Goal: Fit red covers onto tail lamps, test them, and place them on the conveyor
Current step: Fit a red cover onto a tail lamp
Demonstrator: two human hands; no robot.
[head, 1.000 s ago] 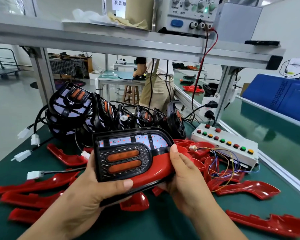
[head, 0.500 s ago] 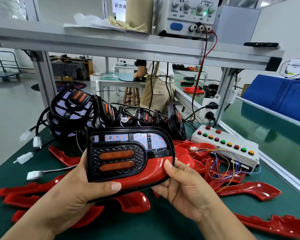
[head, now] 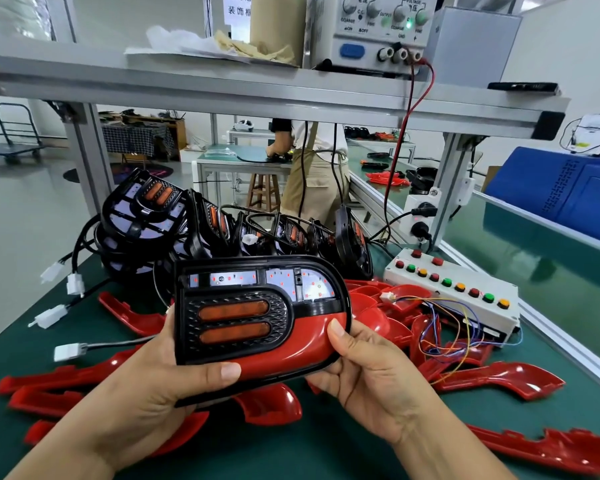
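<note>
Both hands hold one black tail lamp [head: 243, 317] facing me above the green bench. It has two orange lenses and a red cover [head: 291, 351] seated along its lower edge. My left hand [head: 160, 382] grips the lamp's lower left, thumb lying across the red cover. My right hand [head: 371, 368] holds the lower right corner, thumb pressed on the cover's end. Loose red covers [head: 499, 379] lie scattered on the bench around and under my hands.
A pile of black tail lamps [head: 222, 226] with wired white connectors [head: 70, 351] sits behind. A white test box [head: 458, 289] with coloured buttons stands right, beside the green conveyor [head: 548, 271]. A power supply [head: 378, 32] sits on the overhead shelf. A person works at a far bench.
The lamp has been tilted more upright and level in my hands. My right thumb has slid down from the lamp's side onto the red cover's end.
</note>
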